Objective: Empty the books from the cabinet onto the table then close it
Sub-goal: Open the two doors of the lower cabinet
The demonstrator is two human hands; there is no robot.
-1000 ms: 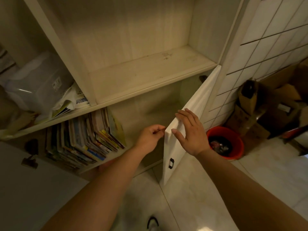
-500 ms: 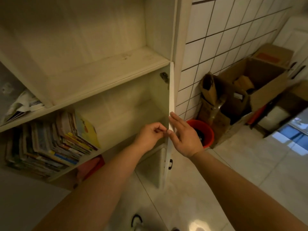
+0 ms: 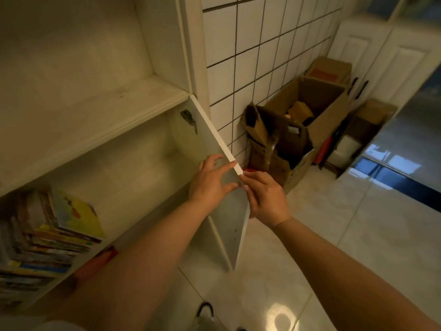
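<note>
the cabinet door [image 3: 224, 149] stood swung wide open, its free edge reaching out toward the tiled wall [image 3: 250, 68]. the left hand [image 3: 210, 180] lay with straight, spread fingers flat on the door's inner face near that edge; the right hand [image 3: 266, 199] pinched the edge from the outer side. the books [image 3: 47, 237] leaned stacked at the left end of the lower shelf [image 3: 133, 182], whose right part was bare. cardboard boxes [image 3: 298, 130] crowded the floor [image 3: 334, 235] by the wall just beyond the door, a red bucket's rim barely visible behind the right hand
</note>
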